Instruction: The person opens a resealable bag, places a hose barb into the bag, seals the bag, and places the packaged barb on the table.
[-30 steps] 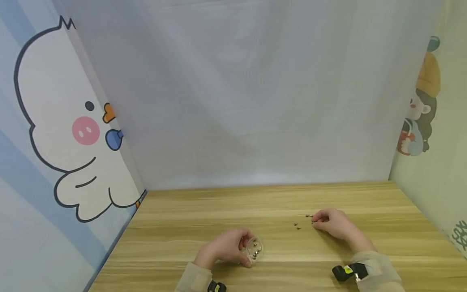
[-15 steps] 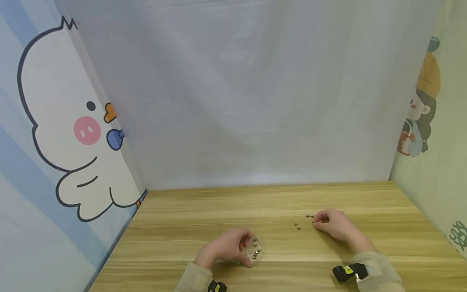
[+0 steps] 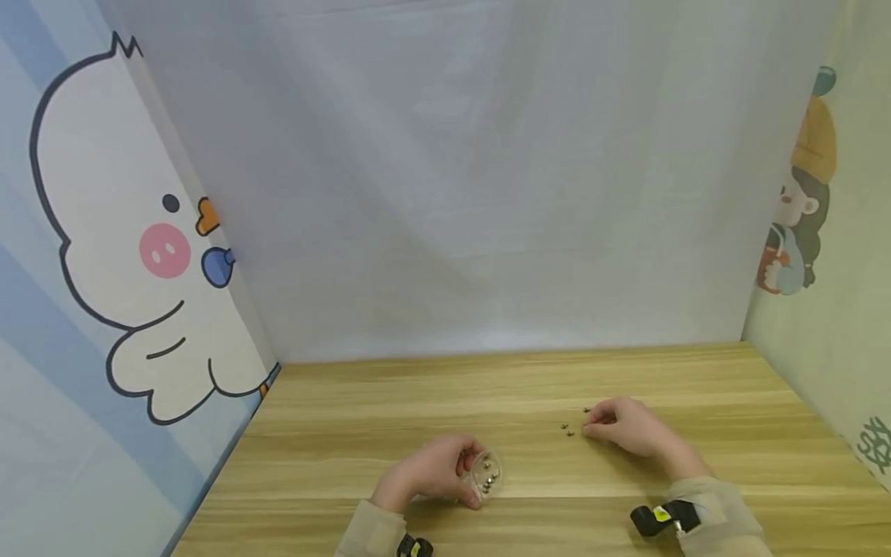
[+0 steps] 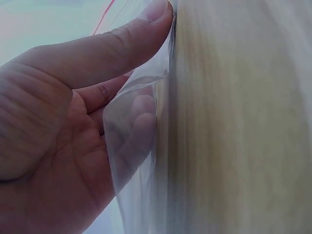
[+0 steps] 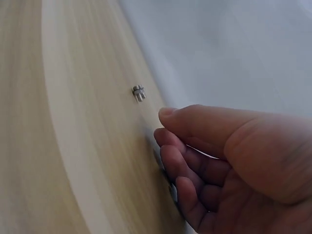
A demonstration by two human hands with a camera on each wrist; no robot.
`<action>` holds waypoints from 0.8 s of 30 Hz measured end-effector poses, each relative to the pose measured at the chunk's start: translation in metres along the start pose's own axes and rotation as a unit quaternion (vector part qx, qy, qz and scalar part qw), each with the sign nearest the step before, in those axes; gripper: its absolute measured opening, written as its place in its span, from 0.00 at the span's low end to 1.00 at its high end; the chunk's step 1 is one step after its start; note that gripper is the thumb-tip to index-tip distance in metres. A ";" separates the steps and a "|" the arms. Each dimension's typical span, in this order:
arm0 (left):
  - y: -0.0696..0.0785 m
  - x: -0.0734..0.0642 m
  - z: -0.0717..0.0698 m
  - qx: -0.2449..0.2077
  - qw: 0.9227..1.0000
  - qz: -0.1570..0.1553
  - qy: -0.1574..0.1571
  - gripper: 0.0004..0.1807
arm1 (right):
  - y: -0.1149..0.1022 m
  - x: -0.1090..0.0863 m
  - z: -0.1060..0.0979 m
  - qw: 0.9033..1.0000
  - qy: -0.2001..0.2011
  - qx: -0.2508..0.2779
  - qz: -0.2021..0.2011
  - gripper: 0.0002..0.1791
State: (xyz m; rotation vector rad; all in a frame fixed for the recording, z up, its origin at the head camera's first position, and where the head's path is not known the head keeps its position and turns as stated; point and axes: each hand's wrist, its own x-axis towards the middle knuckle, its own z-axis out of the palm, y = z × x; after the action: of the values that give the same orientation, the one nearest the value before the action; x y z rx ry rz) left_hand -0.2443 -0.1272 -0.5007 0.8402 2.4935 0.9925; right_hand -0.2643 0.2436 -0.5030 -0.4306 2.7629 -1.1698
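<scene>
My left hand (image 3: 435, 468) grips a clear plastic bag (image 4: 134, 122), its mouth rounded open. Thumb and fingers bear on its side in the left wrist view, where a red line runs along the film. Several small shiny metal pieces (image 3: 489, 483) lie inside. To the right, my right hand (image 3: 629, 427) is low over the table, thumb and forefinger tips brought together; I cannot tell whether a piece is between them. Beside those fingertips lie loose metal pieces (image 3: 567, 430), with one more (image 3: 587, 410) just behind. A pronged metal piece (image 5: 139, 92) shows near the thumb in the right wrist view.
The wood-grain table (image 3: 348, 402) meets a pale grey curtain (image 3: 473, 232) at its back edge. Printed side panels, one with a white duck (image 3: 111, 209), flank it. A black camera (image 3: 654, 520) sits on the right wrist, another (image 3: 415, 547) on the left.
My right hand has shifted slightly left, toward the loose pieces; a piece by its fingertips earlier no longer shows. The left hand and the bag have stayed in place.
</scene>
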 end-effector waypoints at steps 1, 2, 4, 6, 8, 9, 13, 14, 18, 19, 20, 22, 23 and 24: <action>0.000 0.000 0.000 0.000 1.000 0.000 -0.001 0.31 | -0.001 0.000 0.001 1.000 -0.003 0.003 -0.001 0.07; 0.000 0.000 0.000 -0.001 1.000 0.000 -0.002 0.31 | -0.002 0.000 0.002 1.000 -0.006 0.005 -0.003 0.07; 0.000 0.000 0.000 0.000 1.000 0.000 -0.002 0.31 | -0.004 0.001 0.004 1.000 -0.011 0.014 -0.006 0.07; 0.001 0.000 0.000 0.000 1.000 -0.001 -0.002 0.32 | -0.006 0.001 0.005 0.999 -0.017 0.025 -0.010 0.07; 0.000 0.000 0.000 0.001 1.000 -0.002 -0.001 0.32 | -0.009 0.001 0.007 0.999 -0.022 0.033 -0.015 0.07; 0.000 0.000 0.000 0.003 1.000 -0.002 -0.001 0.32 | -0.009 0.001 0.008 0.999 -0.025 0.037 -0.017 0.07; -0.001 0.001 0.000 0.000 1.000 -0.001 -0.002 0.31 | -0.013 0.002 0.013 0.999 -0.031 0.036 -0.023 0.06; -0.001 0.001 0.000 -0.002 1.000 -0.001 -0.002 0.31 | -0.014 0.003 0.014 0.999 -0.033 0.032 -0.027 0.06; -0.001 0.001 0.000 -0.010 1.000 -0.001 -0.003 0.31 | -0.021 0.004 0.021 0.998 -0.040 0.020 -0.050 0.06; -0.001 0.002 -0.001 -0.010 1.000 -0.001 -0.004 0.31 | -0.023 0.004 0.023 0.997 -0.043 0.020 -0.057 0.06; -0.001 0.002 -0.001 -0.011 1.000 0.000 -0.004 0.31 | -0.025 0.005 0.025 0.997 -0.046 0.018 -0.062 0.06; -0.001 0.002 -0.001 -0.011 1.000 0.001 -0.005 0.31 | -0.029 0.005 0.029 0.996 -0.052 0.019 -0.069 0.05; -0.002 0.002 -0.001 -0.011 1.000 0.001 -0.005 0.32 | -0.032 0.006 0.031 0.996 -0.056 0.022 -0.072 0.05; -0.002 0.002 -0.001 -0.011 1.000 0.001 -0.005 0.31 | -0.034 0.006 0.034 0.995 -0.056 0.024 -0.075 0.05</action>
State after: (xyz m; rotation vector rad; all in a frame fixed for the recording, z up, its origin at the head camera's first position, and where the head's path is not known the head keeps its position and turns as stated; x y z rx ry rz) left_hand -0.2471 -0.1275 -0.5020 0.8401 2.4684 1.0121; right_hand -0.2556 0.1966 -0.5023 -0.6862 2.6400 -1.2011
